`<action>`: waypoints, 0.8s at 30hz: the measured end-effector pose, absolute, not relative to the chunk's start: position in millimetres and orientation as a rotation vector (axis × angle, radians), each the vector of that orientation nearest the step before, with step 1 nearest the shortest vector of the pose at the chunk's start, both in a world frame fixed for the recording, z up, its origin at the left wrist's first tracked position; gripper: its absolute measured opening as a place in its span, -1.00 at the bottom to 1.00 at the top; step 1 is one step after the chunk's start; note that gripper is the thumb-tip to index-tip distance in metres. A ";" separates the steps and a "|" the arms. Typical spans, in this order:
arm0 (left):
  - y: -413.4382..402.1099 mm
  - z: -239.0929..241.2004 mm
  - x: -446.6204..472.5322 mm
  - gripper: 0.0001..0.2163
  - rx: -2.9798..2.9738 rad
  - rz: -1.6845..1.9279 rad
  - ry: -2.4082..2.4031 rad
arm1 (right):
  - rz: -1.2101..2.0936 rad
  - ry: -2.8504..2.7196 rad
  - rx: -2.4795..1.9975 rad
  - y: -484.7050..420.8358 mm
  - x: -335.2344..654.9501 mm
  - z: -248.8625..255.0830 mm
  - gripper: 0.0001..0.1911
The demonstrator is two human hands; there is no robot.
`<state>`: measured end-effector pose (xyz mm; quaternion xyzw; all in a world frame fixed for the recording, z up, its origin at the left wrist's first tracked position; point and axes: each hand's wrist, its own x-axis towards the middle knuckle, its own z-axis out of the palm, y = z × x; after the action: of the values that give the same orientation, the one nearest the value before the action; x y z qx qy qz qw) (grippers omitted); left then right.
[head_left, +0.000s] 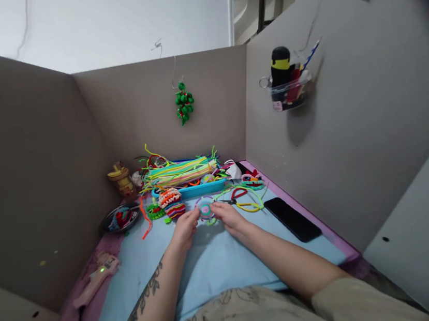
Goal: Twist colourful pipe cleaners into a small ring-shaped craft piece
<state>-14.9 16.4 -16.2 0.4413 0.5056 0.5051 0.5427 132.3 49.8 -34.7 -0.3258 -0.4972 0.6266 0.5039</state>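
Note:
A small round coil of pipe cleaners (pixel 205 209), teal and purple with a pink middle, is held up between my two hands over the blue cloth. My left hand (pixel 187 227) pinches its left edge, and my right hand (pixel 229 218) grips the right edge. A bit of green shows just under the coil. Close behind my left hand sit striped pipe-cleaner pieces (pixel 173 210) in orange, red and yellow. A dark-tipped tool with red and yellow loops (pixel 249 207) lies right beside my right hand; its exact kind is unclear.
Behind the coil, a blue tray (pixel 213 187) carries bundled pipe cleaners (pixel 184 172). A dark bowl (pixel 107 226) and a pink glue gun (pixel 99 276) with a green light are at left. A black phone (pixel 292 218) lies at right. Grey panels enclose the table; a plastic holder (pixel 290 94) hangs right.

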 end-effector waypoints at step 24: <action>18.0 -21.8 -15.5 -0.62 1.384 1.255 1.324 | 1.662 -1.040 -0.885 46.4 132.0 -29.4 -0.71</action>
<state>-15.5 18.0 -21.8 0.5504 0.5264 0.4992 0.4132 132.0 46.4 -29.4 -0.3620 -0.4253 0.6799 0.4751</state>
